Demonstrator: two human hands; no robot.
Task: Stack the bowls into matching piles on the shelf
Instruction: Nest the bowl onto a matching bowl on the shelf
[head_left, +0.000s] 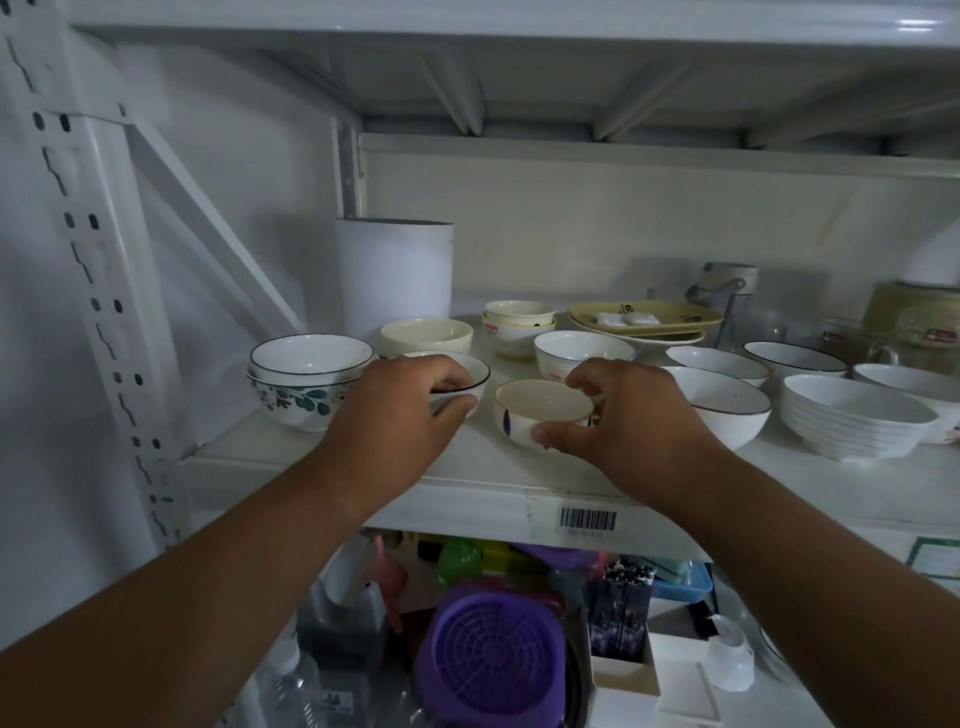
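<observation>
The left hand (400, 400) curled its grip over the near rim of a dark-rimmed white bowl (457, 376) on the shelf (467, 467). The right hand (623, 410) pinched a small gold-rimmed bowl (540, 410) between thumb and fingers. The two bowls stood side by side, just apart; the likeliest matching pile (306, 379) lay left, nearer the left hand.

barcode label (588, 520) on shelf edge (467, 506), unreadable

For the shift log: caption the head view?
Left hand grips a dark-rimmed bowl, right hand a gold-rimmed bowl, on the shelf.
</observation>
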